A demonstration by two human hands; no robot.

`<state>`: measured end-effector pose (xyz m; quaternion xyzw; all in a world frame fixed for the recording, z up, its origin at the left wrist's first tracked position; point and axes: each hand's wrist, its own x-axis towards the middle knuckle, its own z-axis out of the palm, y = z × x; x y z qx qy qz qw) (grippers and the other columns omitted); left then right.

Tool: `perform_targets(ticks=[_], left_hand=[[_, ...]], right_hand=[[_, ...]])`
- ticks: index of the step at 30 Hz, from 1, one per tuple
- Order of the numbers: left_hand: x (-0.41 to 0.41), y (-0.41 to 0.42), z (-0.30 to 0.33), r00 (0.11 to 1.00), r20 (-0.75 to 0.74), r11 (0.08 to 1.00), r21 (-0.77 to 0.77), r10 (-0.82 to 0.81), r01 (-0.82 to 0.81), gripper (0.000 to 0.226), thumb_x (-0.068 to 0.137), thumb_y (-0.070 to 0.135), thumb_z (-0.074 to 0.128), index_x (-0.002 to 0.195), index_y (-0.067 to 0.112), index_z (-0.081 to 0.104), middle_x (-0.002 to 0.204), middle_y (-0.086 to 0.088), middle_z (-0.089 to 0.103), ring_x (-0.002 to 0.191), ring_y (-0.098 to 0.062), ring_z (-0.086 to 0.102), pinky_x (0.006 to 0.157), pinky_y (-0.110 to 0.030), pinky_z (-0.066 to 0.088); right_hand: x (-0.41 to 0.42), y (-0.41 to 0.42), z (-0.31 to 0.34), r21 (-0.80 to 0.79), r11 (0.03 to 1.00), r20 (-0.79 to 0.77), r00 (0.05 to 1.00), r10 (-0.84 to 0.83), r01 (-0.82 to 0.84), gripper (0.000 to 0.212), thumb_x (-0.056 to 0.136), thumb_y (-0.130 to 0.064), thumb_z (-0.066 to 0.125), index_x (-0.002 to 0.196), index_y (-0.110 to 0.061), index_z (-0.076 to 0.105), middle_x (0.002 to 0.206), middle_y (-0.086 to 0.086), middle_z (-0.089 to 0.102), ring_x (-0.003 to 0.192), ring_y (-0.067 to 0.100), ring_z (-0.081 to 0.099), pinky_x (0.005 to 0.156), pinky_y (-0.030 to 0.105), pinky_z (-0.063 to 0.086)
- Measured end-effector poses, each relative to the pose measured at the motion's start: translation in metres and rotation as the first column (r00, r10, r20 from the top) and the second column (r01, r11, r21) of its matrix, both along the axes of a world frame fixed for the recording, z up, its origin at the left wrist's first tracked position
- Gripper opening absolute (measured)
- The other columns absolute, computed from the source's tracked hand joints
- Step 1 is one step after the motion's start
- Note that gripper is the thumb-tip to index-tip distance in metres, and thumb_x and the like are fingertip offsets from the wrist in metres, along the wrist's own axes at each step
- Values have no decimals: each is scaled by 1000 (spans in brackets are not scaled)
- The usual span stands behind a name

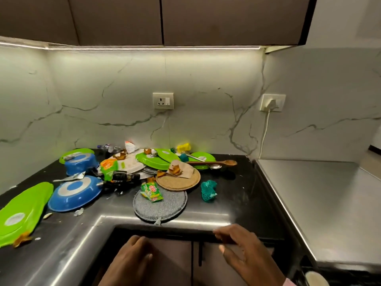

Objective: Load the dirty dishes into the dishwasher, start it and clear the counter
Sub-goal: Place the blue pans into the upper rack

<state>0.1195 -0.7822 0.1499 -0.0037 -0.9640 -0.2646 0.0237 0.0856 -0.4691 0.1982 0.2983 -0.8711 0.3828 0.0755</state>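
The black counter (237,195) carries the dirty dishes heaped in its back corner: green plates (24,211), two upturned blue pans (75,194), a grey round board (159,205), a wooden spoon (214,162). Both hands hang below its front edge, left hand (132,259) flat with straight fingers, right hand (241,248) loosely spread, seemingly holding nothing.

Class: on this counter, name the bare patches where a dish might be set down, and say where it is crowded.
Bare: the steel top on the right, and the black counter between the teal scrubber and that top. Crowded: the back corner, from the blue pans to the wooden spoon.
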Motion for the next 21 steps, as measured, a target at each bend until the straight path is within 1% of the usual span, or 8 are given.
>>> perform_targets(ticks=[2, 4, 5, 7, 11, 16, 19, 21], left_hand=[[-26, 3, 6, 1000, -10, 1000, 4, 12, -12, 36, 72, 62, 43, 108, 56, 37, 106, 20, 50, 98, 6, 53, 81, -8, 37], [-75, 7, 0, 999, -14, 999, 25, 31, -31, 10, 81, 42, 60, 88, 48, 55, 103, 21, 53, 95, 10, 54, 78, -4, 36], [-89, 10, 3, 999, -18, 998, 35, 44, -44, 18, 85, 32, 64, 83, 47, 54, 102, 18, 56, 96, 11, 54, 76, -4, 38], [-132, 17, 0, 998, -10, 997, 47, 61, -60, 25, 88, 22, 66, 89, 43, 53, 101, 16, 57, 96, 9, 55, 72, -6, 41], [-208, 33, 5, 996, -33, 994, 76, 83, -80, 20, 91, 24, 63, 93, 41, 53, 102, 21, 53, 93, 4, 55, 72, -9, 42], [-257, 29, 21, 986, -96, 988, 90, 137, -129, 14, 92, 23, 62, 99, 33, 56, 102, 19, 52, 87, 3, 55, 73, -8, 39], [-256, 7, 21, 974, -75, 975, 76, 215, -210, 14, 92, 25, 62, 98, 34, 54, 103, 19, 53, 87, 2, 55, 73, -9, 39], [-245, -15, 21, 953, -78, 956, 61, 292, -288, 16, 91, 24, 63, 95, 37, 54, 101, 18, 55, 86, 2, 55, 75, -15, 41]], right_hand=[[-33, -1, -1, -17, 999, -9, 999, -32, 32, 28, 83, -25, 67, 108, -38, 63, 106, -23, 61, 100, -2, 60, 86, 12, 43], [-82, 1, -8, -60, 998, 34, 999, -32, 34, 28, 84, -20, 68, 107, -35, 64, 102, -20, 63, 97, 3, 62, 84, 14, 46], [-99, 1, -8, -73, 997, 45, 999, -30, 34, 27, 84, -21, 67, 107, -34, 65, 101, -18, 64, 97, 5, 63, 84, 18, 48], [-144, 1, -10, -102, 994, 62, 997, -36, 42, 25, 84, -23, 65, 107, -33, 65, 102, -18, 65, 97, 6, 63, 84, 22, 50], [-229, 0, -7, -107, 994, 117, 993, 9, 4, 27, 82, -23, 64, 107, -32, 65, 104, -19, 64, 98, 4, 63, 85, 24, 50], [-311, -13, -3, -87, 996, 147, 988, 45, -33, 28, 86, -17, 68, 106, -37, 63, 103, -21, 64, 98, 1, 62, 83, 16, 48], [-337, -39, -4, -96, 992, 151, 984, 97, -83, 31, 85, -15, 70, 104, -37, 63, 106, -22, 63, 96, 0, 61, 80, 10, 46], [-344, -64, -5, -121, 982, 150, 975, 163, -145, 32, 83, -10, 71, 104, -33, 64, 107, -22, 62, 94, -1, 61, 77, 6, 43]])
